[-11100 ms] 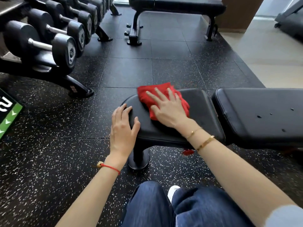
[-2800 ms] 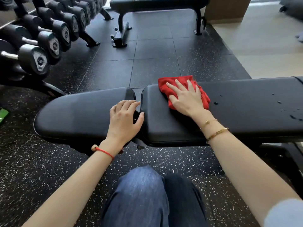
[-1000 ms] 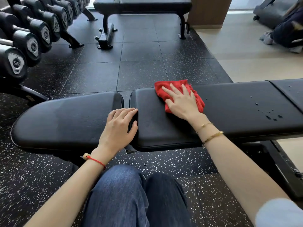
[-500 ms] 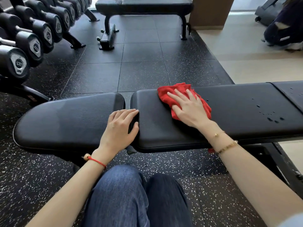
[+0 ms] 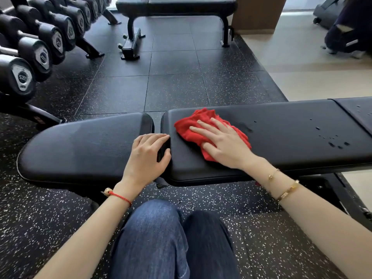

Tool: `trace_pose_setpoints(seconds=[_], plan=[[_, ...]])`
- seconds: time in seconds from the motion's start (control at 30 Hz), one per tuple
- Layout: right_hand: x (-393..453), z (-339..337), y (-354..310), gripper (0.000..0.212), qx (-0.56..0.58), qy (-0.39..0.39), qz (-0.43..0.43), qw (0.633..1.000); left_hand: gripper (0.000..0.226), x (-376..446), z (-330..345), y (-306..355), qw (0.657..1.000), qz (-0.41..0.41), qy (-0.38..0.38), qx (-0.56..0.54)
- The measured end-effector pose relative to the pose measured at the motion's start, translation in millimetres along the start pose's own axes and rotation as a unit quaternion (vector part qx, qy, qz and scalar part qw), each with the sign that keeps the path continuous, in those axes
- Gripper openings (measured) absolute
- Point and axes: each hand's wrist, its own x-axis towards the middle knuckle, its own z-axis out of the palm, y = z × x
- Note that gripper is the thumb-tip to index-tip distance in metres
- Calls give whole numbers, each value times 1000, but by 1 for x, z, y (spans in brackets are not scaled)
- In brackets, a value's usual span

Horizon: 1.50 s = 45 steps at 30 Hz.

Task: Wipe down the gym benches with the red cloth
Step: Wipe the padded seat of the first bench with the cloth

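Nearest, the left hand (image 5: 148, 156) rests on the seat pad (image 5: 80, 146), fingers curling into the gap beside the back pad (image 5: 281, 135) — bracing, gripping nothing else. Just beyond, the right hand (image 5: 223, 143) presses flat, fingers straight, on the bunched red cloth (image 5: 201, 125) at the back pad's near end. Wiping looks mid-stroke; water droplets (image 5: 336, 142) farther right likely call for a sweep that way — then the far bench (image 5: 175, 3).

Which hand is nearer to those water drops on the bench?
The right hand. It presses the red cloth on the same pad as the drops. The left hand rests farther away, at the gap between pads.
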Motion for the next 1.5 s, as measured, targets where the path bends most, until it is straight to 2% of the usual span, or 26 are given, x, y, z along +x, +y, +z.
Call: trace_pose_setpoints(seconds=[0.13,0.2,0.33,0.5,0.6,0.73,0.8,0.87,1.03,1.1,1.3,1.5], plan=[[37,-5,25,52,2,-6,142,990,41,-1,-1,2,1000,-5,-3,-1],[56,-1,16,52,4,-12,161,987,39,-1,0,3,1000,-6,-6,-3],[61,7,-25,54,-1,-4,97,995,40,0,0,4,1000,-4,-4,-4],[6,11,-34,55,4,13,-1,1000,35,1,0,1,1000,3,5,-11],[-4,4,-9,54,12,9,17,1000,35,1,0,0,1000,-2,3,-17],[24,-4,17,52,13,9,131,991,36,0,-2,3,1000,-4,-2,-17],[37,-4,13,52,16,-1,157,987,37,0,-1,5,1000,-4,-5,-18],[38,-1,-2,54,12,-10,142,990,38,0,-1,6,1000,-7,-5,-18],[-14,10,-45,58,12,2,15,1000,37,0,0,5,1000,-15,-3,-17],[-34,8,-44,56,21,5,10,1000,36,-1,0,5,1000,-15,-3,-14],[-47,-3,-1,55,22,20,83,996,34,3,0,11,1000,-13,8,-11],[-1,-10,43,53,0,25,222,975,35,21,9,42,999,14,-9,-34]])
